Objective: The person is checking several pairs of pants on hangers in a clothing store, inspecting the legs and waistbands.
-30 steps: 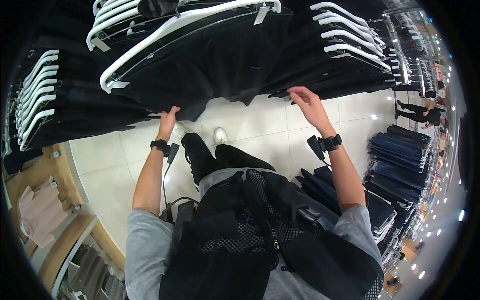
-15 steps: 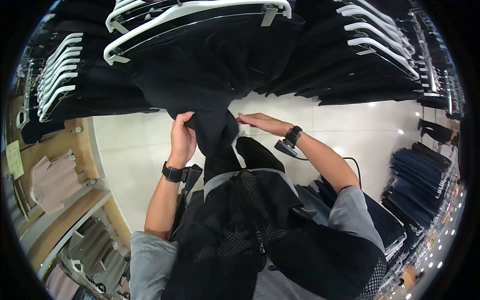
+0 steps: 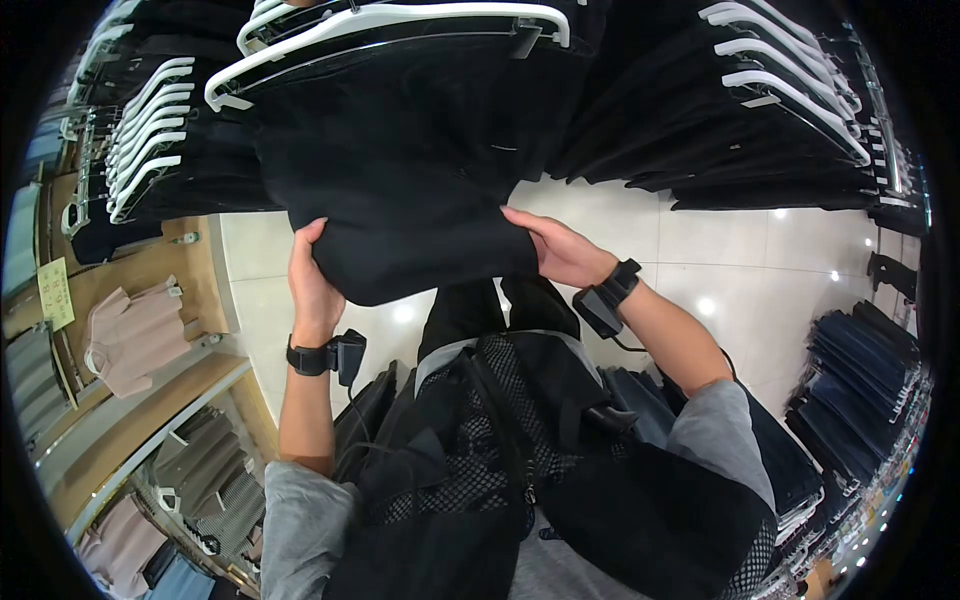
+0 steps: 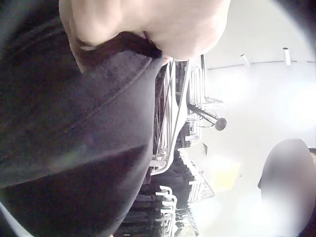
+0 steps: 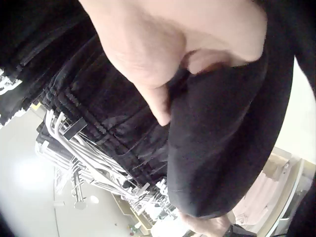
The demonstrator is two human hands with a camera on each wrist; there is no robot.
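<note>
A black garment (image 3: pixel 400 190) hangs from a white hanger (image 3: pixel 440 14) at the front of a rack, its lower part drawn out toward the person and spread between both hands, above the pale tiled floor (image 3: pixel 620 225). The left hand (image 3: pixel 315 285) grips the garment's left edge, thumb on top; the other fingers are mostly hidden beneath the cloth. The right hand (image 3: pixel 565 250) holds the opposite edge, its thumb also laid over the top and its fingers tucked under. Both are closed only as far as the fabric between thumb and fingers allows. The near end of the cloth makes a smooth, rounded edge in front of the person's legs.

More dark clothes hang on white hangers to the left (image 3: pixel 150 140) and right. A pale pink top (image 3: pixel 140 335) lies by a wooden shelf (image 3: pixel 170 425) at left, near a yellowish sign (image 3: pixel 56 294); dark blue trousers (image 3: pixel 860 370) hang in a row at far right.
</note>
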